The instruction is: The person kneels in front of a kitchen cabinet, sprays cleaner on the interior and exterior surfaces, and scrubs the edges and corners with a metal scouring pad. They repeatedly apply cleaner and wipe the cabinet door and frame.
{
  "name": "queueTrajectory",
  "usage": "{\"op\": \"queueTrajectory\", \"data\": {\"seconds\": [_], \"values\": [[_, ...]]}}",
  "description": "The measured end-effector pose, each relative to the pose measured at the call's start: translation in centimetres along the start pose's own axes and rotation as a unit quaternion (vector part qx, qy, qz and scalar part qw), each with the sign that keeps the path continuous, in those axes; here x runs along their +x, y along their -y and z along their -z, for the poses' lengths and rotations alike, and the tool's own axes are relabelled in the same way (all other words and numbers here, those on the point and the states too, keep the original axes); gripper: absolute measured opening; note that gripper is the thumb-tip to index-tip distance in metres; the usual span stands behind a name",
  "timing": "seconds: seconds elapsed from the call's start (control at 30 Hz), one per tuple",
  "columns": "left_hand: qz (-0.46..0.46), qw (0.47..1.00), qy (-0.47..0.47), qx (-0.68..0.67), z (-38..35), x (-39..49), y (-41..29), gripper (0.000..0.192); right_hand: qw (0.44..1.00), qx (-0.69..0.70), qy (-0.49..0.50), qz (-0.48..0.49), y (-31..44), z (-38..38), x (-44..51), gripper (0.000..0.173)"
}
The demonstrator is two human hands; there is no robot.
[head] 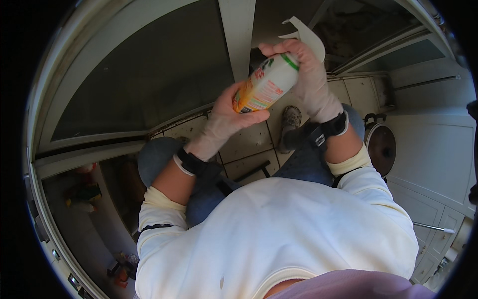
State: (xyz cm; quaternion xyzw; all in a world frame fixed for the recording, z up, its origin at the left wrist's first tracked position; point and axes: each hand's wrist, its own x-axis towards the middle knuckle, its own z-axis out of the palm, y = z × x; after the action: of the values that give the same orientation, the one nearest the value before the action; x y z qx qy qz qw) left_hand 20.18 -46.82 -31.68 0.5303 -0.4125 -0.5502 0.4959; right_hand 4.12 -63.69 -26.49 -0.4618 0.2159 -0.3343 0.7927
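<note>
A white and orange spray bottle (pixel 267 86) with a green band and a white trigger head (pixel 310 35) is held tilted between both hands, in front of a framed dark glass panel (pixel 160 71). My left hand (pixel 233 108), in a thin translucent glove, is wrapped round the bottle's lower end. Gloved the same way, my right hand (pixel 304 61) grips the bottle's neck just below the trigger head. The right palm and part of the neck are hidden by the fingers. Printing covers the bottle's side.
Below lies a stained tiled floor (pixel 246 144), with my shoe (pixel 291 117) on it. A lidded pot (pixel 381 145) stands at the right beside white cabinets (pixel 429 142). At the left, past a frame edge, an opening shows small items (pixel 84 194) inside. A black bar (pixel 254 172) lies between my legs.
</note>
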Motion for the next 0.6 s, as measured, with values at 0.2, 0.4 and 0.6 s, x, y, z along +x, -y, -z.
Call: {"op": "queueTrajectory", "data": {"seconds": [0.2,0.4,0.6], "values": [[0.172,0.862,0.214,-0.426,0.9,0.5,1.3,0.086,0.966,0.196,0.167,-0.009,0.2,3.4,2.3,0.025],[-0.229,0.955,-0.168,0.079,-2.5,0.6,3.7,0.086,0.988,0.094,-0.086,0.084,-0.8,1.7,1.7,0.021],[0.029,0.957,0.138,-0.253,1.1,0.9,1.2,0.083,0.983,0.181,-0.003,-0.018,0.1,2.6,2.7,0.019]]}}
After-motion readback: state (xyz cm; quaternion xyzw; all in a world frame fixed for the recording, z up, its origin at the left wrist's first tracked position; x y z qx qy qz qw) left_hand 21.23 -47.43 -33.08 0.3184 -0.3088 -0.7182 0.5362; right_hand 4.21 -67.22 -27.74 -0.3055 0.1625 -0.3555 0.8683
